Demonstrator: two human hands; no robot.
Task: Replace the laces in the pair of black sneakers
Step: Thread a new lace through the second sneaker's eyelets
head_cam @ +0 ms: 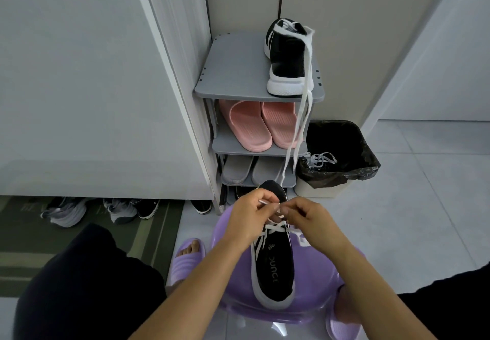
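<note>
A black sneaker [273, 268] with a white sole lies on a purple plastic stool [313, 294], toe pointing away from me. White lace [275, 227] crosses its upper eyelets. My left hand [249, 215] pinches one white lace end above the shoe's front. My right hand [305, 217] pinches the lace close beside it. The second black sneaker [287, 58] stands on the top of the grey shoe rack [233, 74], with a long white lace [299, 122] hanging from it down past the shelves.
Pink slippers [254, 124] and grey slippers [238, 171] fill the rack's lower shelves. A bin with a black bag [355, 170] holds loose white laces [319, 159]. Several shoes [119, 209] sit under the cabinet at left on a green mat [26, 249]. My foot wears a purple slipper [187, 260].
</note>
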